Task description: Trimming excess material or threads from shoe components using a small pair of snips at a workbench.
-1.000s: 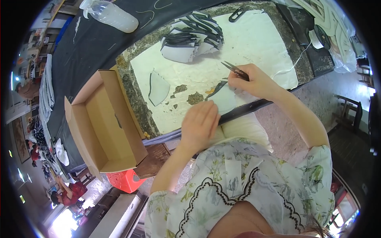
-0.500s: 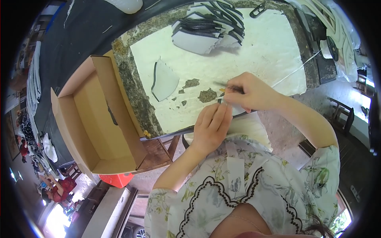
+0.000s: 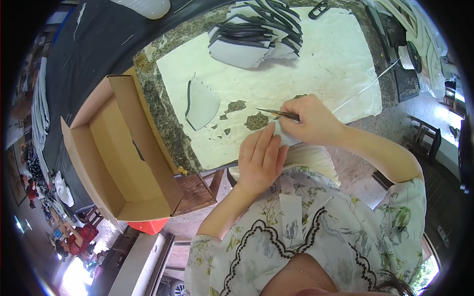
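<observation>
My right hand [image 3: 308, 118] is closed around slim, pointed dark tweezers [image 3: 280, 113], whose tip points left over the white sheet. A pale grey cut piece [image 3: 287, 135] lies at the near table edge, partly hidden by both hands. On its left edge rest the outstretched fingers of my left hand [image 3: 259, 160], lying flat. Another pale grey piece [image 3: 203, 104] with a dark curved edge lies to the left on the sheet. At the far side, similar dark-edged pieces [image 3: 242, 52] form a fanned, overlapping pile.
Torn patches break the white sheet [image 3: 335, 64] on the stone-like slab [image 3: 153, 81]. An open cardboard box [image 3: 128, 153] stands at the left. A black clip-like tool [image 3: 318, 10] lies at the far edge. At right are a spool [image 3: 414, 58] and plastic-wrapped material [image 3: 429, 39].
The tweezers have swung into clear view as my right hand shifted slightly. My left fingers have moved from a pinch near the right hand to lying stretched on the piece.
</observation>
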Motion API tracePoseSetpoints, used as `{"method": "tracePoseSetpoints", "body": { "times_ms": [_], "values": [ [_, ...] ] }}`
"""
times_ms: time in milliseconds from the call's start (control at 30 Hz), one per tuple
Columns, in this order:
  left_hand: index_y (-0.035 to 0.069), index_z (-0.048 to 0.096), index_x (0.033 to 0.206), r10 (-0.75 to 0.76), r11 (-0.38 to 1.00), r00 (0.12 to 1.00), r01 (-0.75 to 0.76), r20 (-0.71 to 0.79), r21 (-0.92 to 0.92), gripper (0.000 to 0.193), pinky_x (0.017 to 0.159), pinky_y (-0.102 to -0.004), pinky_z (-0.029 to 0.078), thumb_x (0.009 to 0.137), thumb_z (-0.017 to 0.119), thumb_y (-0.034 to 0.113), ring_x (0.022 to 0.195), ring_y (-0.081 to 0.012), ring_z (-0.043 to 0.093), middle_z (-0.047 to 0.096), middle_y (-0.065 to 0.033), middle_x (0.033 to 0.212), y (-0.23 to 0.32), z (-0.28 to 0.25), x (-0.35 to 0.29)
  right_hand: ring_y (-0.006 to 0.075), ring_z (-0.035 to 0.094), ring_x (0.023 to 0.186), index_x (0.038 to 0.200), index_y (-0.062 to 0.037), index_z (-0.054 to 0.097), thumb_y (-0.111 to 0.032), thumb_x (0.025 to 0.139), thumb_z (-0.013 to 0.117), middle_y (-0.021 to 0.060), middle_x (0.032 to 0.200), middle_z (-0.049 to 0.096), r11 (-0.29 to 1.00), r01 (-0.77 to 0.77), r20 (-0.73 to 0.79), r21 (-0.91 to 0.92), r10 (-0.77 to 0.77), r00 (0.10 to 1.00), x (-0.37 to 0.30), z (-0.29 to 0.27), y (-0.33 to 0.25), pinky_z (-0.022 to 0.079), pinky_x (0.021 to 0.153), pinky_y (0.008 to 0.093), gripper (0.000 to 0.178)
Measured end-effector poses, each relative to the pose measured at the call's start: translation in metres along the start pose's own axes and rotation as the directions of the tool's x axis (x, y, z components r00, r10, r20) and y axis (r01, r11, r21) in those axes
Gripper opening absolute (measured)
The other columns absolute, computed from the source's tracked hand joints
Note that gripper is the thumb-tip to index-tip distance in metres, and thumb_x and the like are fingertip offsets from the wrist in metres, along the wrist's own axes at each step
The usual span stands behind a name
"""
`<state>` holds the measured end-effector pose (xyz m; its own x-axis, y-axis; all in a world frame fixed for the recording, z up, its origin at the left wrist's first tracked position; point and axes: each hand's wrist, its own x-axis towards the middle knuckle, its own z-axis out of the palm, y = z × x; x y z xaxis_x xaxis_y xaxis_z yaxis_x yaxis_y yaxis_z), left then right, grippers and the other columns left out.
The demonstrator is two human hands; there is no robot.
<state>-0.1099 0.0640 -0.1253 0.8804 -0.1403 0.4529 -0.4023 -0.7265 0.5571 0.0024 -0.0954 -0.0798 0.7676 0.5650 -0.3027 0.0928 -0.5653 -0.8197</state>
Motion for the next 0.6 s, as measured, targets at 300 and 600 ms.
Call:
{"method": "tracePoseSetpoints", "body": {
  "times_ms": [300, 600],
  "values": [
    [0.002, 0.058, 0.109, -0.001, 0.993, 0.993, -0.012, 0.114, 0.118, 0.033, 0.090, -0.0418, 0.046, 0.081, 0.071, 0.015, 0.110, -0.0298, 0.057, 0.061, -0.0146, 0.125, 0.004, 0.001, 0.003, 0.0214, 0.052, 0.049, 0.072, 0.0050, 0.059, -0.013, 0.082, 0.060, 0.0157, 0.057, 0.054, 0.990, -0.136, 0.111, 0.037, 0.132, 0.985, 0.002, -0.008, -0.002, 0.041, 0.050, 0.0365, 0.020],
    [0.003, 0.061, 0.116, -0.095, 0.987, 0.989, 0.078, 0.114, 0.143, 0.037, 0.095, -0.0419, 0.037, 0.082, 0.067, 0.015, 0.109, -0.0282, 0.053, 0.060, -0.0106, 0.124, 0.008, 0.002, 0.005, 0.0388, 0.055, 0.055, 0.070, 0.0036, 0.059, -0.016, 0.081, 0.059, 0.0208, 0.059, 0.055, 0.994, -0.077, 0.075, -0.072, 0.083, 0.994, -0.010, -0.028, 0.003, 0.043, 0.054, 0.0444, 0.022]
  ]
}}
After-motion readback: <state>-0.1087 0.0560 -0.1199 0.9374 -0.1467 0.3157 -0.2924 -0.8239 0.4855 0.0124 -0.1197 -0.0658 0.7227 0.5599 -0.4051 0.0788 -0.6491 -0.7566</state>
